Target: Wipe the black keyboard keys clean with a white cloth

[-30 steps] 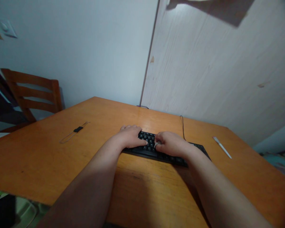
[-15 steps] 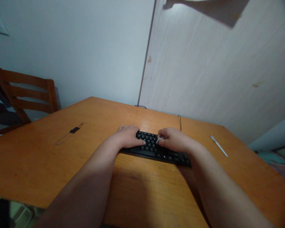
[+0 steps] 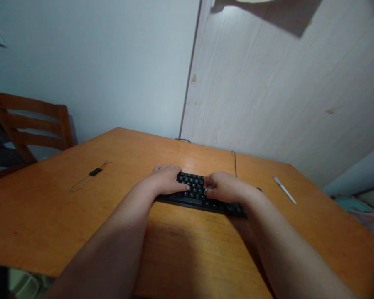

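Note:
A black keyboard [image 3: 187,201] lies flat on the wooden table. My left hand [image 3: 167,179] grips its left end, with the thumb stretched over the keys and the fingers at the far left edge. Over the keys right of the middle, my right hand [image 3: 224,186] is closed in a pinch on a small crumpled whitish wad [image 3: 208,188]. Most of the wad is hidden by the fingers, and I cannot tell its material. The right hand and wrist cover much of the keyboard's right part.
A white brush-like stick [image 3: 284,190] lies on the table [image 3: 118,216] at the right. To the left is a small black piece with a thin wire loop [image 3: 95,172]. A thin cable [image 3: 235,160] runs behind the keyboard near the wall. A wooden chair [image 3: 34,120] stands at the left.
My right hand has shifted slightly down over the keys with the wad, its fingers curling more around it. The left hand stays in place on the keyboard. The whole view has drifted slightly.

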### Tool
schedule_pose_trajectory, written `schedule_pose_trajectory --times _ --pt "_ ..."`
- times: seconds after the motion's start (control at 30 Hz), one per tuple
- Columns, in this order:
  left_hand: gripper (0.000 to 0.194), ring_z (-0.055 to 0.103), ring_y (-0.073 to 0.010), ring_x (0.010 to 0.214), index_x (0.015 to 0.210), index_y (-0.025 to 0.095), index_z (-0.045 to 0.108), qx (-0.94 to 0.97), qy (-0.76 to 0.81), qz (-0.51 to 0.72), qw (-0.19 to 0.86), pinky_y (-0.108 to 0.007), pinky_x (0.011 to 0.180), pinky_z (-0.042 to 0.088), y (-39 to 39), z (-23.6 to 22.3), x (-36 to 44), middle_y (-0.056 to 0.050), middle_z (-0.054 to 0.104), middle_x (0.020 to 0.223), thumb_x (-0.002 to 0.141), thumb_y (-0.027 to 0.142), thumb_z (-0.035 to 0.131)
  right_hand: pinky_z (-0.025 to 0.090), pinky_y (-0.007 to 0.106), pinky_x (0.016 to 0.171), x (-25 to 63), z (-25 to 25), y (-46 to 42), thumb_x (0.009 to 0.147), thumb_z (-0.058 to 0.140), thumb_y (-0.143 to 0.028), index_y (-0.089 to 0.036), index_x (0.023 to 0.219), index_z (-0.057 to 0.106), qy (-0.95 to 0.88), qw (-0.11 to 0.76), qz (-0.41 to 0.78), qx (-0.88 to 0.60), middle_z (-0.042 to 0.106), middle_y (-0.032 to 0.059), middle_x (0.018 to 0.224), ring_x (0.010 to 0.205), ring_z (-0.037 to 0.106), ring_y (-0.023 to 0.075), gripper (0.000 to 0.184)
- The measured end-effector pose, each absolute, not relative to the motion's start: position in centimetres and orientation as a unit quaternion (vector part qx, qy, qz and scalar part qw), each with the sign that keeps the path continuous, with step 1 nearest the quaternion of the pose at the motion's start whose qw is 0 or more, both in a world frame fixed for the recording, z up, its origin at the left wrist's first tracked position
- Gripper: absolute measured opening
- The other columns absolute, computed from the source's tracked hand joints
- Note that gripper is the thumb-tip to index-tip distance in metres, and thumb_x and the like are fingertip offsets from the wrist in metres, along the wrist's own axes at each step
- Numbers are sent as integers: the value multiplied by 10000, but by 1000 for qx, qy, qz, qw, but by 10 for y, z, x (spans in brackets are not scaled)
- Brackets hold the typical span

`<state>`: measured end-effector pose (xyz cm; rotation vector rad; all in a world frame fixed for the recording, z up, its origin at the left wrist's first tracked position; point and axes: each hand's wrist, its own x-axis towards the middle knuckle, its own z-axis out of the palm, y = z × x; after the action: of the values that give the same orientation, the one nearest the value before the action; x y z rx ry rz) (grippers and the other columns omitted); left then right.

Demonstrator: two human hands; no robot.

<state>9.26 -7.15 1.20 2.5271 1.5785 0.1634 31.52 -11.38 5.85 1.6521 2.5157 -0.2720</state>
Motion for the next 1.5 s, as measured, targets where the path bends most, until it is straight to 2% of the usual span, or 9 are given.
schedule_pose_trajectory --times 0.17,0.33,0.57,0.8,1.13,1.33,1.5 --pt "712 546 -324 1158 1235 281 583 840 534 51 88 -421 965 394 -73 15 93 -85 607 1283 710 758 521 325 271 559 314 58 -114 773 585 -275 -229 920 712 826 61 -62 557 707 52 842 720 599 185 200" --pt "719 550 -324 1140 1228 267 587 842 530 49 83 -423 950 402 -73 15 93 -95 615 1263 712 762 513 321 268 552 313 58 -115 766 579 -281 -230 905 715 828 70 -76 550 701 47 827 689 584 176 201" --pt "703 575 -318 1077 1170 254 608 848 522 48 78 -414 895 424 -71 13 92 -100 637 1190 713 775 489 332 257 552 331 60 -108 770 575 -291 -216 904 698 814 36 -101 571 693 46 814 684 576 167 197" --pt "693 581 -314 1068 1152 254 613 851 518 53 73 -410 888 428 -70 12 93 -100 641 1176 708 774 496 324 250 531 336 58 -106 714 611 -250 -226 846 699 817 80 -139 553 686 13 750 656 579 156 160" --pt "690 556 -316 1109 1181 265 603 843 529 49 84 -413 929 403 -73 15 94 -93 627 1212 710 760 506 321 256 533 326 61 -113 731 617 -268 -238 872 718 809 90 -103 572 688 25 771 654 578 162 176" --pt "683 582 -321 1049 1112 240 626 848 523 46 74 -419 887 431 -73 16 93 -108 644 1152 711 775 485 349 255 557 341 63 -107 753 592 -280 -213 881 680 811 49 -123 569 692 37 815 706 590 174 169" --pt "672 566 -322 1096 1132 255 625 842 531 41 87 -422 923 415 -73 19 94 -99 638 1192 703 761 514 357 251 578 352 71 -107 772 594 -297 -198 897 646 796 8 -127 591 687 54 875 760 585 184 168"
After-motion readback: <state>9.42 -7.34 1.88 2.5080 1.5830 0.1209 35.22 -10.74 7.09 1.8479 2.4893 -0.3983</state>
